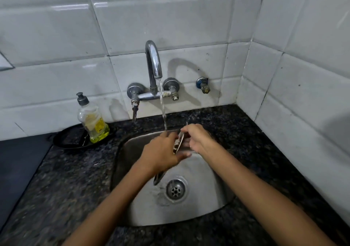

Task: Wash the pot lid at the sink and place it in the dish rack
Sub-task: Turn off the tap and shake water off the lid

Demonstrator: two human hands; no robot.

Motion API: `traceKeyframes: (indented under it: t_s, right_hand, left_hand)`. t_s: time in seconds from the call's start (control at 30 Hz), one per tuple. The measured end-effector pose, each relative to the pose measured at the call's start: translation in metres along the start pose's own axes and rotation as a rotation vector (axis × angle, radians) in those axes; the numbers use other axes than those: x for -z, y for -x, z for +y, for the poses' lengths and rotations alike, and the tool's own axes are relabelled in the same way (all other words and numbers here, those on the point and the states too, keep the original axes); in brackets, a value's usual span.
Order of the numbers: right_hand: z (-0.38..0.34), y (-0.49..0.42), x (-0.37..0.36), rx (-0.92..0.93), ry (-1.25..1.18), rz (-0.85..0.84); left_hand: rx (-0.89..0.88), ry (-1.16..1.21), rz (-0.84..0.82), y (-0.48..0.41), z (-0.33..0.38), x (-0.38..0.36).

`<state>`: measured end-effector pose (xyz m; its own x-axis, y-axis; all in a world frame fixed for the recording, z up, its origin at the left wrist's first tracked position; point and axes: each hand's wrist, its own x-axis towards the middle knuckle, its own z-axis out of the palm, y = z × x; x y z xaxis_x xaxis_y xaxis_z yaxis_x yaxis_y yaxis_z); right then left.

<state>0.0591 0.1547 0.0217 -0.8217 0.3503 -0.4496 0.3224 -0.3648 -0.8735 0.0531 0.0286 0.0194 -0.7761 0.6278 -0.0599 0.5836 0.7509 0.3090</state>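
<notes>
Two hands [162,151], one pot lid [179,142], one faucet [153,63], one soap bottle [92,120], one sink [198,213]

Both hands, left [162,151] and right [198,139], hold the pot lid [179,143] edge-on under the tap's [153,62] stream.

Corner of a kitchen with glossy white rectangular wall tiles [170,24] meeting at the right. A dark speckled granite counter [62,185] runs below them. Light glints off the tiles, and soft shadows fall on the wall.
</notes>
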Motion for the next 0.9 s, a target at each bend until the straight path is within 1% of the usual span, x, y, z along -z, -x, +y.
traceKeyframes:
  t_s: [0.03, 0.1, 0.17, 0.2, 0.23, 0.27, 0.37, 0.4, 0.43, 0.47, 0.5, 0.57, 0.7, 0.8, 0.9]
  right_hand:
    - [-0.002, 0.005, -0.002, 0.014, -0.037, -0.008]
    - [-0.008, 0.011, -0.005, 0.043, -0.091, -0.047]
    - [-0.016, 0.024, -0.005, 0.070, -0.063, -0.129]
    - [-0.020, 0.029, -0.004, 0.093, 0.001, -0.168]
    - [-0.024, 0.033, -0.001, 0.140, 0.104, -0.177]
    - [-0.026, 0.036, 0.003, 0.226, 0.243, -0.137]
    - [-0.028, 0.036, 0.021, 0.603, 0.676, 0.133]
    - [-0.028, 0.035, 0.026, 0.685, 0.793, 0.176]
    - [-0.026, 0.031, 0.030, 0.717, 0.887, 0.178]
    - [-0.025, 0.028, 0.035, 0.700, 0.949, 0.151]
    - [-0.024, 0.026, 0.038, 0.653, 0.967, 0.110]
    - [-0.024, 0.022, 0.042, 0.570, 0.905, 0.031]
    - [-0.027, 0.019, 0.040, 0.588, 0.708, -0.060]
    - [-0.038, 0.022, 0.032, 0.602, 0.576, -0.059]
    - [-0.053, 0.027, 0.025, 0.641, 0.530, -0.029]
  left_hand:
    - [0.033, -0.086, 0.021, 0.004, 0.004, -0.005]
    - [0.061, -0.168, 0.166, 0.007, 0.007, -0.008]
    - [0.084, -0.178, 0.318, 0.009, 0.004, 0.000]
    - [0.103, -0.146, 0.374, 0.009, -0.001, 0.005]
    - [0.124, -0.103, 0.425, 0.010, -0.007, 0.011]
    - [0.138, -0.058, 0.467, 0.010, -0.014, 0.016]
    - [0.130, 0.062, 0.488, 0.014, -0.027, 0.026]
    - [0.130, 0.102, 0.480, 0.015, -0.030, 0.031]
    - [0.136, 0.140, 0.470, 0.016, -0.031, 0.036]
    - [0.139, 0.169, 0.468, 0.017, -0.032, 0.042]
    - [0.148, 0.194, 0.475, 0.018, -0.033, 0.050]
    - [0.147, 0.235, 0.485, 0.019, -0.033, 0.065]
    - [0.135, 0.315, 0.534, 0.021, -0.034, 0.095]
    - [0.113, 0.389, 0.554, 0.019, -0.038, 0.111]
    - [0.092, 0.409, 0.584, 0.018, -0.039, 0.122]
